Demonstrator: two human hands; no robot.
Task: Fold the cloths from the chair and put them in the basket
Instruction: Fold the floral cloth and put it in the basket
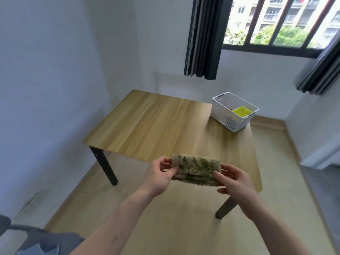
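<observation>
Wooden table (165,124) on dark legs, standing on a pale floor (165,218). A white perforated basket (228,116) is placed at the table's far right corner; a yellow cloth (242,111) is contained within it.

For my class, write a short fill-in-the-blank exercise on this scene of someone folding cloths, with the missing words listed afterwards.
1. Both hands, the left hand and the right hand, hold a folded cloth printed with green ______.
2. The white basket stands on the wooden ______.
3. The cloth already inside the basket is ______ in colour.
4. Dark curtains hang beside the ______.

Missing words: leaves; table; yellow; window
</observation>
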